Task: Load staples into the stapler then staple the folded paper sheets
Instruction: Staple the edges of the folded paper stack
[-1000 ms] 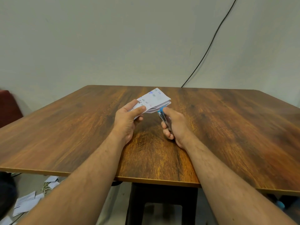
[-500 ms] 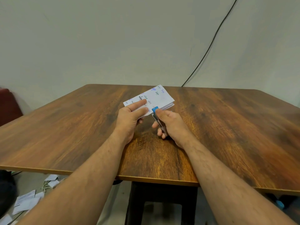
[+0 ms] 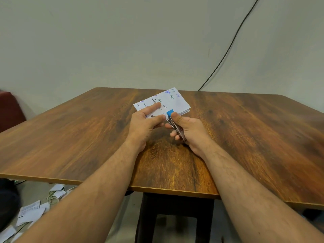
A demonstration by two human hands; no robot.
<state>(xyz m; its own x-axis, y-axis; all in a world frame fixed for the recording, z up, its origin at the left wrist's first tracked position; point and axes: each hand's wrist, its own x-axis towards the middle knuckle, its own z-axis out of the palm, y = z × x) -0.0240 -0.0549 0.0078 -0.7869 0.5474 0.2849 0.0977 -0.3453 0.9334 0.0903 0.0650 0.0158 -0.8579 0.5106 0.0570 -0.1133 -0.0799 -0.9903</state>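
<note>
A folded stack of white paper sheets [image 3: 172, 101] with blue and black handwriting is held over the middle of the wooden table [image 3: 245, 130]. My left hand [image 3: 146, 125] pinches its near left edge between thumb and fingers. My right hand [image 3: 188, 132] grips a small metal stapler [image 3: 173, 122] with a blue tip, its jaws at the near edge of the sheets beside my left thumb. Whether the jaws are clamped on the paper cannot be told.
A black cable [image 3: 226, 50] runs down the wall to the table's far edge. A dark red seat [image 3: 8, 109] stands at the left. Loose papers [image 3: 31, 210] and a cord lie on the floor under the table's near left edge.
The paper has tilted flatter, showing more of its written face, and moved slightly away. My right hand brought the stapler's blue tip up onto the sheets' near edge.
</note>
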